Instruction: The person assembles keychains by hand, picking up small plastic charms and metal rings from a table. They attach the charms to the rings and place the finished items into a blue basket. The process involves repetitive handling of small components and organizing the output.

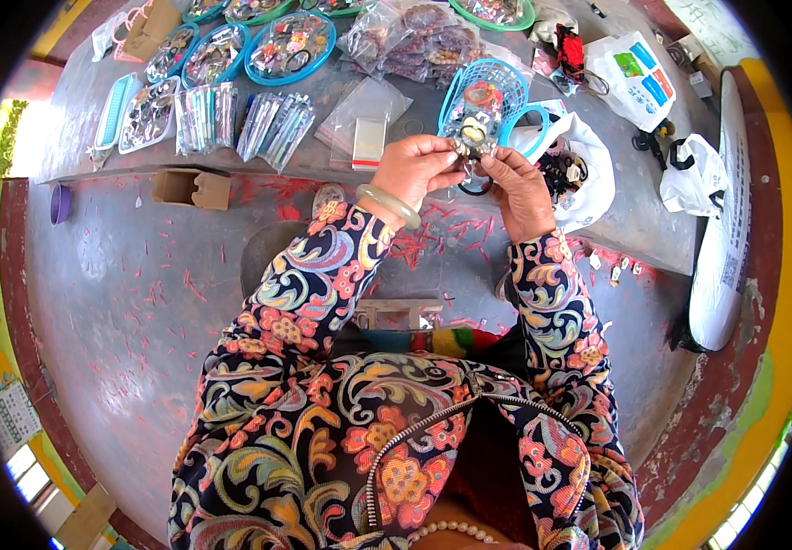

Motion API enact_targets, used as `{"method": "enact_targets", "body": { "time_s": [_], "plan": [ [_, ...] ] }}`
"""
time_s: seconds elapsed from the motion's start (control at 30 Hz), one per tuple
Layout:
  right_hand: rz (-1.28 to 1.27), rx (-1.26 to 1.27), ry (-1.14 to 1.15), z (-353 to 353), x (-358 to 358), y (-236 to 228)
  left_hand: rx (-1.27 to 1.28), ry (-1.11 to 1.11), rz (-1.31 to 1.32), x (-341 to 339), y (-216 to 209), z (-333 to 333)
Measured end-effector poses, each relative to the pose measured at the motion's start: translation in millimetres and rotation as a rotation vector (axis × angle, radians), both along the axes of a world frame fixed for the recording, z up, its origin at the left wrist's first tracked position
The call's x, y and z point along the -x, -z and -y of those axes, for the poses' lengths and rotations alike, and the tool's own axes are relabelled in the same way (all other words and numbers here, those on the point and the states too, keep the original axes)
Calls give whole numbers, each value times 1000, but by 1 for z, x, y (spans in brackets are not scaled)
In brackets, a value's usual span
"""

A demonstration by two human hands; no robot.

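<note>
My left hand, with a pale bangle at its wrist, and my right hand meet in front of a blue plastic basket. Thumbs and fingers of both pinch a small dark piece with a black loop hanging below; the fingers partly cover it, and its exact kind is unclear. Just beyond the fingertips is a clear plastic bag with small colourful items, in front of or inside the basket. Beside my right hand, a white bag stands open with dark loops inside.
On the grey table are blue trays of small trinkets, bundles of pens, clear bags and bagged beads. White plastic bags lie at the right. A cardboard box and red scraps are below the table edge.
</note>
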State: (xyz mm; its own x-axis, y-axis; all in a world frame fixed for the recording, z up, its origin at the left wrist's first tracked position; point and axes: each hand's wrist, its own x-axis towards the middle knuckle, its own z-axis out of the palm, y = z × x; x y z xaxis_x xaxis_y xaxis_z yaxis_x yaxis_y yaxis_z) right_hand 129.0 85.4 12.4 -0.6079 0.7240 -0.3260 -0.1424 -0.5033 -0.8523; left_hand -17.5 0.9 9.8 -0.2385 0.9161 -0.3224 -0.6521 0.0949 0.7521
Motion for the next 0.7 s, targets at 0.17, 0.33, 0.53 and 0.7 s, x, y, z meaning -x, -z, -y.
{"method": "enact_targets", "body": {
  "time_s": [0.17,0.33,0.53,0.7],
  "plan": [
    [-64,30,71,2,0,-2,7,70,2,-1,-2,2],
    [-42,17,86,-1,-2,3,7,111,-44,-4,-5,2],
    [-63,-26,61,-1,-3,3,67,133,-38,-2,-4,1],
    [-86,-9,26,-1,-2,-2,33,118,0,-3,-6,3]
  ]
}}
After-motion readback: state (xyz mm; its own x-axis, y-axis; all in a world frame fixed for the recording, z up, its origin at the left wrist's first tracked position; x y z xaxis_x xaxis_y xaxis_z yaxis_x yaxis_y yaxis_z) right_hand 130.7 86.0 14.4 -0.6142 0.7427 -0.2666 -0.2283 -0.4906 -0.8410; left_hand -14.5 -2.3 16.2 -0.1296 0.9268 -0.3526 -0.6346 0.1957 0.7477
